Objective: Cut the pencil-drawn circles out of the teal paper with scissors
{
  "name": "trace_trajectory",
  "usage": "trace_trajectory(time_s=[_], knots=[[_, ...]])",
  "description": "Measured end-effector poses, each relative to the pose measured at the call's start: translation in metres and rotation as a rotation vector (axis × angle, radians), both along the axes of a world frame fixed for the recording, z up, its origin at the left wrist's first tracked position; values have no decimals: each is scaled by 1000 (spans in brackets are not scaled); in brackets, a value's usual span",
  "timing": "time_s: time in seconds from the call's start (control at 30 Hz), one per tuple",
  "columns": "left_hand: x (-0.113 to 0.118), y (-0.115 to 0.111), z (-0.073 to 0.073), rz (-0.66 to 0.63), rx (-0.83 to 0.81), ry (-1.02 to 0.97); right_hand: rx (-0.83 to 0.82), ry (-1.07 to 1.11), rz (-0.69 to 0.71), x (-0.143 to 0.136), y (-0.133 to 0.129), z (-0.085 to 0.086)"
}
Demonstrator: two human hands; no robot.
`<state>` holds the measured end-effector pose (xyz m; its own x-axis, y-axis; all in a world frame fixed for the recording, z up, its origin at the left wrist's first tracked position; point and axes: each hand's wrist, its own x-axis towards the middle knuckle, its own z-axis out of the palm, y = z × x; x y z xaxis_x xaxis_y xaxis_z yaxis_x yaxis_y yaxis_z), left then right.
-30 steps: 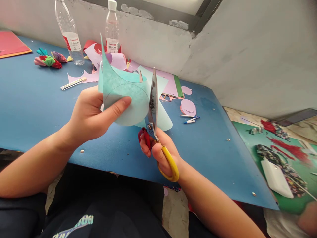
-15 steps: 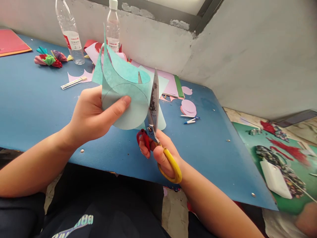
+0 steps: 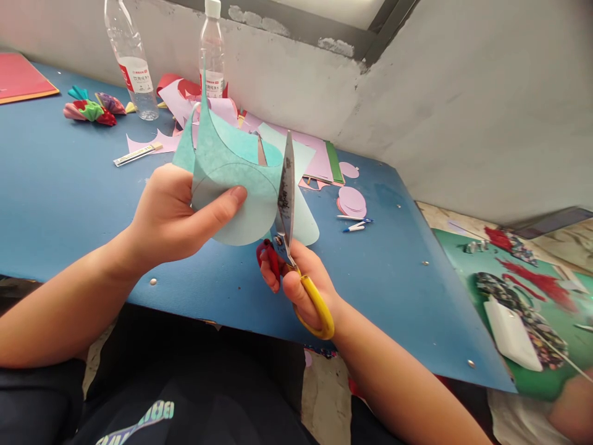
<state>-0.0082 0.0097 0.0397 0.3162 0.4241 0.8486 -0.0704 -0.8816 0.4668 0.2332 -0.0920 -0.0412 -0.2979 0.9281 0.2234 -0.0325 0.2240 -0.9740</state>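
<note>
My left hand (image 3: 185, 213) pinches a sheet of light teal paper (image 3: 241, 213), thumb on the front and fingers hidden behind. A curved outline is drawn on the sheet, and its lower edge is rounded from cutting. My right hand (image 3: 306, 278) grips the scissors (image 3: 285, 204), which have one yellow and one red handle. Their blades stand apart and point upward, with the paper's right edge between them. A strip of the same paper hangs behind the blades on the right.
On the blue table (image 3: 194, 290) lie pink paper circles (image 3: 352, 201), pens (image 3: 356, 227), a small narrow case (image 3: 136, 154) and colourful folded pieces (image 3: 92, 111). Two plastic bottles (image 3: 139, 80) stand by the wall. A green table (image 3: 542, 383) with a white box-like object (image 3: 512, 334) is at right.
The teal paper has shifted slightly down and right in my left hand, and its upper tip has sunk. The loose strip on the right has swung outward. The scissors have barely moved.
</note>
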Motion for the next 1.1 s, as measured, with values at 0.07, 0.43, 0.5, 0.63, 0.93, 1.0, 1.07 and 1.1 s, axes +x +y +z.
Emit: trace_trajectory(time_s=[0.07,0.43,0.5,0.63,0.93,1.0,1.07,1.1], knots=[[0,0,2,15,18,5,-12,-8,-6,0,-1,1],[1,-5,-4,153,-149,52,-56,-87,-75,2,1,-2],[2,-8,-4,187,-189,57,-68,-101,-82,1,0,-2],[2,-6,-4,168,-115,78,-64,-108,-81,0,-1,1],[-3,0,3,149,57,66,-77,-134,-65,0,1,4],[-4,-1,5,151,11,63,-82,-135,-63,-1,1,5],[-3,-2,5,166,-27,72,-83,-139,-60,-1,0,5],[-3,-3,5,172,-34,74,-80,-137,-61,-1,0,5]])
